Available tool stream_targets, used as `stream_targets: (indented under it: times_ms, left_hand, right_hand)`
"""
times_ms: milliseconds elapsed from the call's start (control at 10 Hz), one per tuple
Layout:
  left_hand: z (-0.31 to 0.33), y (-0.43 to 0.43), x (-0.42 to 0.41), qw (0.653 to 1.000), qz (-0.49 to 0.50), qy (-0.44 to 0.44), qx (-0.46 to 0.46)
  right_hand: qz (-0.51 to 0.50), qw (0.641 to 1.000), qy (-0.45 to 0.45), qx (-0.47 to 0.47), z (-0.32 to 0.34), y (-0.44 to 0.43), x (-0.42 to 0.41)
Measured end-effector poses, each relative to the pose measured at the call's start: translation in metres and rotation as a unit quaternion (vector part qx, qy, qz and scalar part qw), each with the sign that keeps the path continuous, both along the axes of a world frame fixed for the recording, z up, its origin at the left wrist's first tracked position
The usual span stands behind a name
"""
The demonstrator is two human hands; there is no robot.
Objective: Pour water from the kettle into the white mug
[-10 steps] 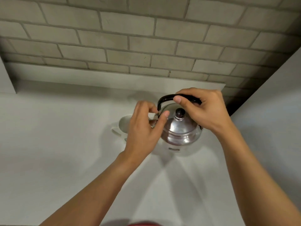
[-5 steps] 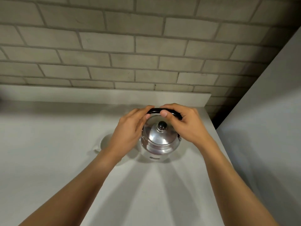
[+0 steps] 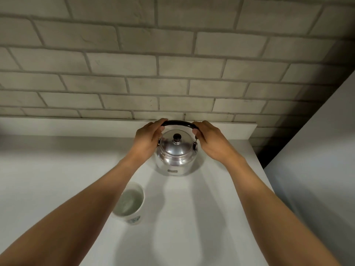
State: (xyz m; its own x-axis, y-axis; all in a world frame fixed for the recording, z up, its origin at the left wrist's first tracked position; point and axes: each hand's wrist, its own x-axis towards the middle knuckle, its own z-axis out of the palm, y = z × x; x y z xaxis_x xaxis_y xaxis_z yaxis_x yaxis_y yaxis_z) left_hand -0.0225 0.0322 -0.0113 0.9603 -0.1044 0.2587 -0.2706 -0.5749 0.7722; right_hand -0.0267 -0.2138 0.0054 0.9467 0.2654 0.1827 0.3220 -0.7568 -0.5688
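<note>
Both hands curled on kettle [image 3: 175,156] handle [image 3: 178,123]: left hand [image 3: 148,138] at handle's left end, right hand [image 3: 208,140] at right end. White mug [image 3: 129,205] w/ water nearer than kettle, on surface [image 3: 57,169].

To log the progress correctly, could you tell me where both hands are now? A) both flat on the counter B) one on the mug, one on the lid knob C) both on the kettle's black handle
C: the left hand and right hand each grip an end of the kettle's black handle.
</note>
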Motion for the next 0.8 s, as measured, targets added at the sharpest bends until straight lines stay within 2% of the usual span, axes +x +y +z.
stream_targets:
  times_ms: [300,600,800]
  left_hand:
    - [-0.014,-0.004,0.012,0.999,-0.017,0.033,-0.028]
    - [-0.017,0.002,0.027,1.000,-0.006,0.021,0.003]
    - [-0.010,0.000,0.025,0.998,0.008,0.029,0.055]
  right_hand:
    - [0.010,1.000,-0.008,-0.019,-0.006,-0.002,0.015]
    - [0.023,0.999,-0.028,-0.004,-0.013,0.003,0.028]
    - [-0.021,0.999,-0.014,0.030,-0.017,0.000,0.022]
